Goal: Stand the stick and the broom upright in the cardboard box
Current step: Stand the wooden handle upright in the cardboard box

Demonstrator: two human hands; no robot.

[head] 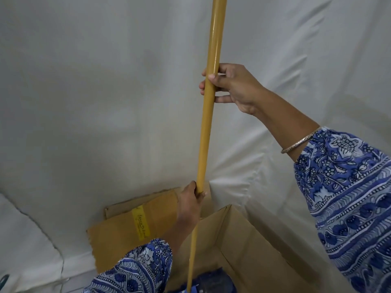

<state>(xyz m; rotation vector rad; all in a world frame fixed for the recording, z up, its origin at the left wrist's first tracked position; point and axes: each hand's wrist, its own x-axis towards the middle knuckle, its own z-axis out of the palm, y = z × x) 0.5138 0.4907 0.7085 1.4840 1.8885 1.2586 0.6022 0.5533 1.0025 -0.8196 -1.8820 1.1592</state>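
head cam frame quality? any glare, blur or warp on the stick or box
Head view: soft, even light, faint shadows on the white sheet; narrow glare streak on the upper stick; wide-angle bowing at the edges; blue object in the cardboard box smeared and unreadable; right hand and left hand fairly sharp.

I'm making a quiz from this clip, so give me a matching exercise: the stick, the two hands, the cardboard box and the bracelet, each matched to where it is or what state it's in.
Things:
1. stick
2. left hand
3. cardboard box
4. bracelet

Descriptions:
A. open at the top, standing on the floor
B. on the forearm whose right hand grips higher up
C. held nearly upright, lower end inside the box
D. gripping the stick lower down, above the box

Pairs: 1-C, 2-D, 3-A, 4-B
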